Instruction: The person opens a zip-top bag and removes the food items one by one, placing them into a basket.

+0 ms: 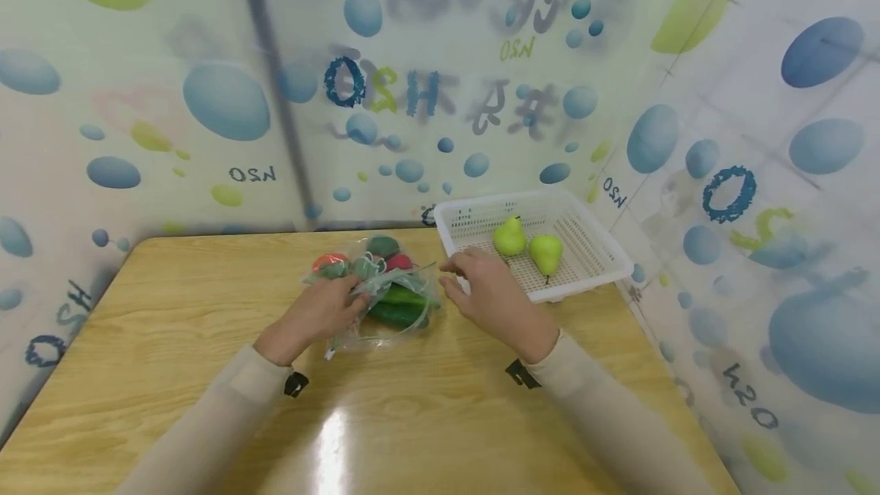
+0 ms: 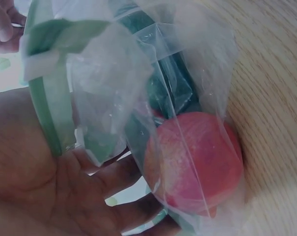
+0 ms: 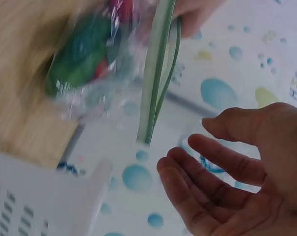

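A clear zip plastic bag with green edging lies on the wooden table, holding several fruits or vegetables. Long green ones like cucumbers fill its near side; a round red fruit shows through the plastic in the left wrist view. My left hand grips the bag near its mouth, its fingers behind the plastic. The green zip strip stands up at the mouth. My right hand hovers between bag and basket, fingers loosely bent and thumb apart, with nothing in it.
A white perforated basket sits at the table's back right, with two green pears inside. Patterned walls close off the back and both sides. The wooden table reaches toward me under both forearms.
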Demonstrator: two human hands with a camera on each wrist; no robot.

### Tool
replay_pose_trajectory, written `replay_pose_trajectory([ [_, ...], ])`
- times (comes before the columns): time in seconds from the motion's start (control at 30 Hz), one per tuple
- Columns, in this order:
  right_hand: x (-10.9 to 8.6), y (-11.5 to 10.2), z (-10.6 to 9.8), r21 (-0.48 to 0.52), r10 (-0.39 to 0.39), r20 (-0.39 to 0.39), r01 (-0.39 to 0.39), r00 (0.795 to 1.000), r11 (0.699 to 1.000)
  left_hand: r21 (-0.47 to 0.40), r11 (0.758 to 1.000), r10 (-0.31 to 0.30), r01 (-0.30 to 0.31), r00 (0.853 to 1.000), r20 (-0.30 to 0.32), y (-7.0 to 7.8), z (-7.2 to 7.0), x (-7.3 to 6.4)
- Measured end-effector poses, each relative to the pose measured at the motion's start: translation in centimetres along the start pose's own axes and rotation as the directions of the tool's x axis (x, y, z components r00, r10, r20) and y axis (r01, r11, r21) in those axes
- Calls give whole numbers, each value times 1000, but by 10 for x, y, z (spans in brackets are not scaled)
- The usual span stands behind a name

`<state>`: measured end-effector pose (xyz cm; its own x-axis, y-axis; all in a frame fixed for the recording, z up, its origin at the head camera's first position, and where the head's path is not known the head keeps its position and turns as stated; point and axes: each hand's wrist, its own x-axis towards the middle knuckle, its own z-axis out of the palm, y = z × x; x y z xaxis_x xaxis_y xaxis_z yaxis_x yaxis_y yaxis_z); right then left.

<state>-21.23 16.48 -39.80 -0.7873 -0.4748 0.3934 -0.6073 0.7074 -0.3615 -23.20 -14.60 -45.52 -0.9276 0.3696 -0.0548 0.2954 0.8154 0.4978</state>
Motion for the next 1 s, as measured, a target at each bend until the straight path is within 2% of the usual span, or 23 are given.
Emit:
replay_pose_trajectory([
  [0.13,1,-18,16,29,-92,56,91,994,995,-10,1000,-14,14,1000,16,0,-2,-1],
  [0.23,5,-28,28,32,-128,118,125,985,992,12,1000,-19,18,1000,22,1,-3,-1],
  [0.37,12,-39,43,18,-145,202,145,969,989,36,999,-32,31,999,32,3,-4,-1],
  [0.5,21,-43,56,-59,-151,283,174,947,983,31,998,-47,46,998,35,4,-3,-2],
  [0.67,25,-39,72,-171,-110,365,183,925,968,29,996,-84,83,996,42,4,-5,-3],
  [0.83,25,-35,79,-245,-50,385,155,922,957,22,994,-106,105,993,60,4,-6,-3],
  [1.0,24,-33,84,-264,-13,396,127,918,956,8,995,-99,98,994,54,3,-5,-4],
])
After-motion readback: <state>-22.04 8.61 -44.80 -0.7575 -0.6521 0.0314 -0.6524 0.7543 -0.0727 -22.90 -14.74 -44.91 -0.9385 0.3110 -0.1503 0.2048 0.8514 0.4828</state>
